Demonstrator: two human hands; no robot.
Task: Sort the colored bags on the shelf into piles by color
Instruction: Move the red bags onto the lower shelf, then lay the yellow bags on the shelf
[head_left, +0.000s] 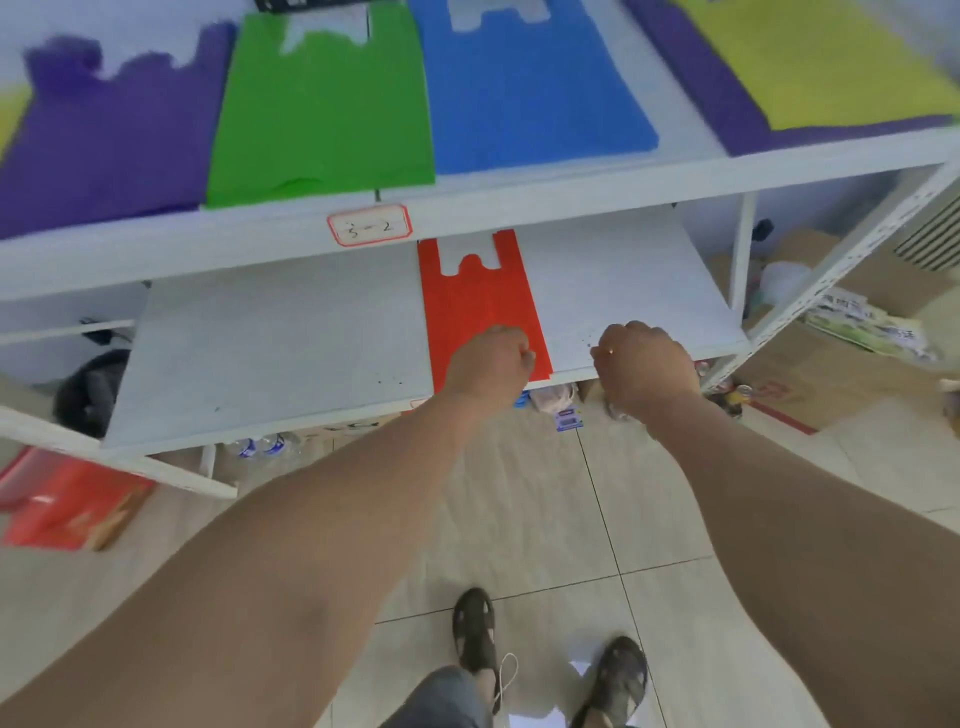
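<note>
A red bag (478, 296) lies flat on the lower shelf board (270, 343), handles pointing away from me. My left hand (488, 366) is curled over the bag's near end at the board's front edge and seems to pinch it. My right hand (644, 366) is a loose fist just right of the bag, apart from it, with nothing in it. On the upper shelf (519, 200) lie a purple bag (104, 145), a green bag (322, 114), a blue bag (530, 88), and a yellow-green bag (831, 67) on top of another purple bag (727, 109).
A label (370, 225) is stuck to the upper shelf's front rail. Cardboard boxes (810, 364) and clutter sit on the floor at right, bottles (260, 447) under the shelf, a red package (67, 509) at left. My feet (545, 654) stand on tiled floor.
</note>
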